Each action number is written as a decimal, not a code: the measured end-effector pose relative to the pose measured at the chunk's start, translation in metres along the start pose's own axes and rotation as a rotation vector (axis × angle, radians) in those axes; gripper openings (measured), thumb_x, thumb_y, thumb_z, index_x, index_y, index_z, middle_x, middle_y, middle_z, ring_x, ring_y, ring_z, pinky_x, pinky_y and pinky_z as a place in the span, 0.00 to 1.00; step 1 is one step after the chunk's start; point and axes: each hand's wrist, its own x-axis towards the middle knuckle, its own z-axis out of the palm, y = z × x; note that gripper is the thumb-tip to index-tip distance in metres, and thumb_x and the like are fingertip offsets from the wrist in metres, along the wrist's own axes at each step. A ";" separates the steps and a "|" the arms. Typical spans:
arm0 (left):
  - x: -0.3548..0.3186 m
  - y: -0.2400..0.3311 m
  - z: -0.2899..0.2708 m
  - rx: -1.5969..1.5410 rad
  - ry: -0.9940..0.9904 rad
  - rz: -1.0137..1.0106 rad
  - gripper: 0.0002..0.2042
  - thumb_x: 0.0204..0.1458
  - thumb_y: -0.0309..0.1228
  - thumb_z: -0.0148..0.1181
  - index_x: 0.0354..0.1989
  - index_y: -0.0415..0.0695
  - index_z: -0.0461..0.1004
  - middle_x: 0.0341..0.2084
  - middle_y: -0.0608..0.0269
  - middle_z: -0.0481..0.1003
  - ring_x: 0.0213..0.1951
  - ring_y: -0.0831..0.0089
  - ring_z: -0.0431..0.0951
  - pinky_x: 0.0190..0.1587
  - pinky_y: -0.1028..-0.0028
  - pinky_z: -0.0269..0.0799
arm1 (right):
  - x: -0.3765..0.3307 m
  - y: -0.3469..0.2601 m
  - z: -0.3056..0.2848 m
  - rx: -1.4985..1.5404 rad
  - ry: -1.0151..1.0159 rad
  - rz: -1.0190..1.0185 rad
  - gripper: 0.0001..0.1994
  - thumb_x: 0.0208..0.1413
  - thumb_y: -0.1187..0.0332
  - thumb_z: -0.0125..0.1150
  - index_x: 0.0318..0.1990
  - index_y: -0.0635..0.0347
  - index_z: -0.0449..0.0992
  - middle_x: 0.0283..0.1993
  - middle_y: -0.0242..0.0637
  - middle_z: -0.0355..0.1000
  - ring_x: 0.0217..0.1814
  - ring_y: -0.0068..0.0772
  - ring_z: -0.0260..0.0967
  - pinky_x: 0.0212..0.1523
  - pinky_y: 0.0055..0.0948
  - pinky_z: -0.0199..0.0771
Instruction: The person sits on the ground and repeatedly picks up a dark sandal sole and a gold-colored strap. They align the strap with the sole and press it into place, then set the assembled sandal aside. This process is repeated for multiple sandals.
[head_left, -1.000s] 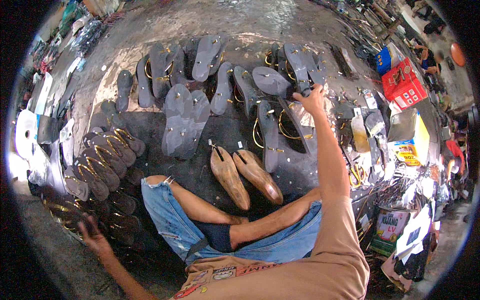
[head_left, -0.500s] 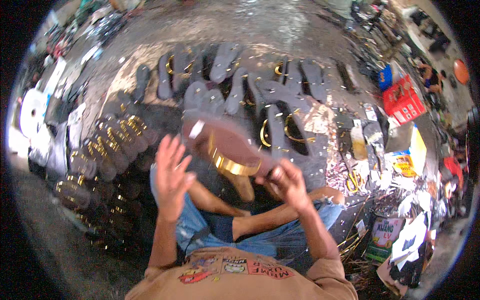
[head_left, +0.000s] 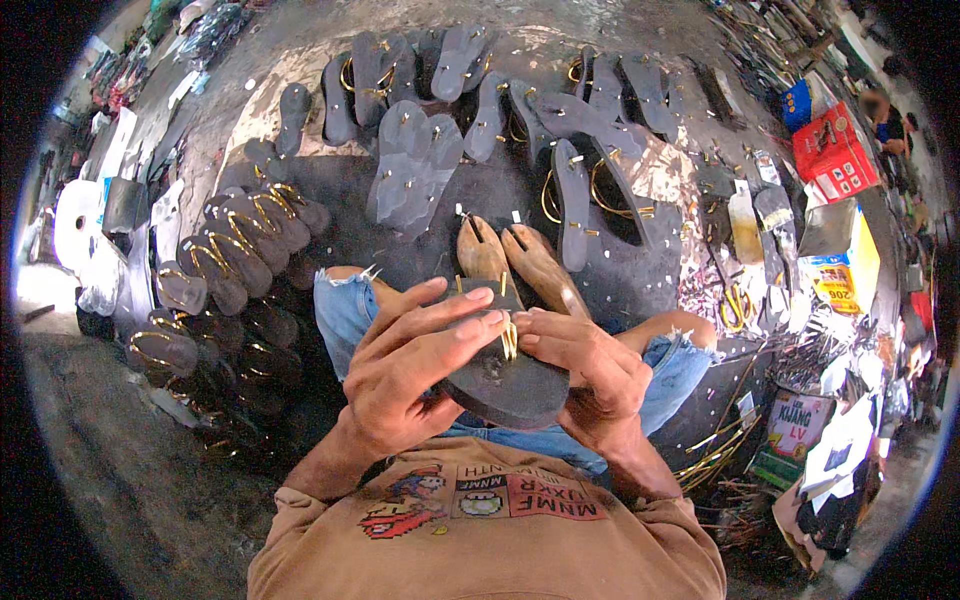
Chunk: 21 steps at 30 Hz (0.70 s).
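Note:
A dark sandal sole (head_left: 510, 390) is held over my lap, its rounded end toward me. Gold strap ends (head_left: 510, 342) stick up from its upturned face, and a few more gold tips stand near its far end. My left hand (head_left: 400, 370) grips the left edge, with its fingers lying across the face by the strap ends. My right hand (head_left: 592, 375) closes round the right edge, thumb and fingertips beside those same ends. Just beyond the sole lie two wooden shoe lasts (head_left: 545, 268), each with a slit at the toe.
Several dark soles (head_left: 415, 165) with gold bits lie ahead on a black mat (head_left: 350, 225). Rows of gold-strapped sandals (head_left: 240, 240) stand at the left. At the right are yellow-handled scissors (head_left: 738, 305), a red box (head_left: 835, 150), a yellow-and-blue box (head_left: 845, 270) and a tin (head_left: 795, 435).
My left hand, open and empty before, now holds the sandal along with my right. The sandal has come nearer and turned over, its gold strap band out of sight. The wooden lasts are now uncovered.

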 end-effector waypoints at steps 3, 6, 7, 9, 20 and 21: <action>-0.003 -0.009 -0.001 0.032 -0.047 0.031 0.24 0.43 0.22 0.70 0.53 0.40 0.77 0.53 0.51 0.83 0.58 0.55 0.82 0.67 0.50 0.70 | -0.006 0.009 0.003 0.054 0.035 -0.061 0.21 0.42 0.79 0.71 0.49 0.69 0.82 0.50 0.51 0.82 0.57 0.53 0.81 0.58 0.45 0.82; -0.013 -0.028 0.019 -0.166 -0.025 0.096 0.28 0.42 0.19 0.71 0.56 0.43 0.73 0.49 0.53 0.81 0.55 0.53 0.82 0.61 0.54 0.75 | -0.012 0.010 0.007 0.033 -0.007 0.013 0.24 0.40 0.77 0.74 0.51 0.69 0.81 0.51 0.53 0.82 0.56 0.55 0.81 0.57 0.46 0.83; -0.015 -0.033 0.025 -0.224 -0.025 0.093 0.29 0.42 0.18 0.71 0.57 0.43 0.72 0.48 0.54 0.81 0.55 0.53 0.82 0.59 0.55 0.76 | -0.013 0.005 0.012 0.144 0.074 0.152 0.25 0.40 0.78 0.73 0.52 0.68 0.81 0.50 0.52 0.82 0.56 0.55 0.81 0.57 0.46 0.83; -0.027 -0.034 0.028 -0.280 -0.115 -0.055 0.24 0.44 0.20 0.73 0.52 0.43 0.76 0.46 0.53 0.81 0.51 0.54 0.84 0.53 0.59 0.81 | -0.013 0.002 0.017 0.217 0.067 0.292 0.27 0.40 0.80 0.73 0.53 0.67 0.81 0.49 0.49 0.82 0.58 0.56 0.80 0.57 0.46 0.82; -0.030 -0.108 0.000 -0.993 0.344 -0.743 0.32 0.44 0.27 0.62 0.63 0.37 0.68 0.57 0.51 0.77 0.60 0.60 0.78 0.64 0.61 0.75 | -0.058 0.140 0.087 0.085 0.089 0.706 0.34 0.55 0.68 0.76 0.68 0.65 0.67 0.63 0.54 0.73 0.64 0.55 0.72 0.67 0.49 0.71; -0.015 -0.121 -0.003 -1.176 0.403 -0.687 0.35 0.46 0.27 0.57 0.68 0.35 0.65 0.64 0.41 0.72 0.65 0.53 0.75 0.67 0.52 0.73 | -0.075 0.162 0.109 -0.279 -0.005 0.597 0.39 0.54 0.67 0.76 0.72 0.64 0.63 0.65 0.56 0.71 0.67 0.59 0.69 0.69 0.52 0.68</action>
